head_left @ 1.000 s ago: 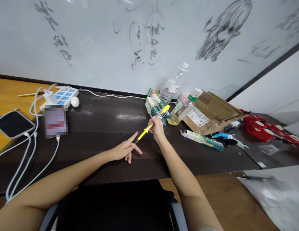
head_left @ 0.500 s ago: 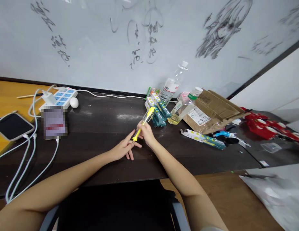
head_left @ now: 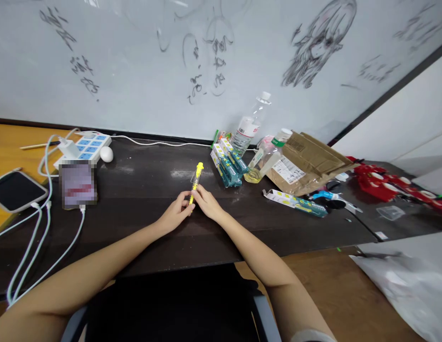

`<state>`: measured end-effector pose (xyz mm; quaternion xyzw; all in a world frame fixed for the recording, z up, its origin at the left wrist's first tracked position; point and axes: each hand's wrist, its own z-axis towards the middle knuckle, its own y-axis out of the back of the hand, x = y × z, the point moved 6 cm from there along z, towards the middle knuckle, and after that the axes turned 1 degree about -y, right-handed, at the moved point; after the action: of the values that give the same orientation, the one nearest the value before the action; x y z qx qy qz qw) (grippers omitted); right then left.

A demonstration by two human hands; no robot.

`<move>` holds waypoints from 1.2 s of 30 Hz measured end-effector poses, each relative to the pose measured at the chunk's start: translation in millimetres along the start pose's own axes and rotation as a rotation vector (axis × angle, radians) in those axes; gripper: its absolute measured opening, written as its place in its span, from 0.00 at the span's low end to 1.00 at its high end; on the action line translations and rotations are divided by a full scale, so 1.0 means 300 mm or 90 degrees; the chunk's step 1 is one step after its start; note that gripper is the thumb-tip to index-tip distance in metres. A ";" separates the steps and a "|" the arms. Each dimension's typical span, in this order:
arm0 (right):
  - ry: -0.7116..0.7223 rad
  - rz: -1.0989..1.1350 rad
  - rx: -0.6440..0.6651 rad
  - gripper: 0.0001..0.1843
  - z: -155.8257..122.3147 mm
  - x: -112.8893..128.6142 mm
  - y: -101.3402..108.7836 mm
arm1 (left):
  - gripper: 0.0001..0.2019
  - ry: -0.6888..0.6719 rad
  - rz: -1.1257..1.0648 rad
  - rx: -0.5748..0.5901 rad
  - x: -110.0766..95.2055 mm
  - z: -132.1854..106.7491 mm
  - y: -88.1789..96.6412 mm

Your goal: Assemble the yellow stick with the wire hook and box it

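Observation:
A yellow and clear tester screwdriver (head_left: 195,182) stands almost upright over the dark table (head_left: 142,190), its yellow cap on top. My right hand (head_left: 205,205) is closed round its lower part. My left hand (head_left: 175,216) pinches the tip end from the left, so both hands meet at the tool's base. A stack of boxed screwdrivers in teal and yellow packs (head_left: 226,162) lies just behind and to the right of my hands.
A power strip (head_left: 86,147), a white egg-shaped thing (head_left: 106,154), a phone (head_left: 14,191) and white cables (head_left: 46,247) lie at the left. Two plastic bottles (head_left: 249,126), a cardboard parcel (head_left: 306,161), one loose pack (head_left: 295,203) and red parts (head_left: 384,185) fill the right. A whiteboard backs the table.
My right hand brought the screwdriver down and left, from slanting to nearly upright. My left hand, spread flat before, has closed on its tip. The view shifted slightly.

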<state>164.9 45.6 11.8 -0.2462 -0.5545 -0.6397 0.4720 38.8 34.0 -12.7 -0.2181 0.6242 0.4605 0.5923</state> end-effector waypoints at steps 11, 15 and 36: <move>-0.051 -0.687 -0.177 0.11 -0.270 -0.098 0.555 | 0.19 0.032 0.546 -0.089 -0.022 0.013 0.125; -0.156 -0.870 -0.276 0.19 -0.399 -0.175 0.770 | 0.18 0.016 0.639 -0.085 -0.029 0.008 0.107; 0.264 -0.624 0.017 0.20 -0.112 0.115 0.073 | 0.17 -0.342 0.510 -0.250 -0.152 -0.026 0.141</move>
<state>176.1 3.7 42.2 0.1799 -0.5077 -0.8132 0.2204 9.2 35.5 42.7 0.0569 0.3867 0.7992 0.4566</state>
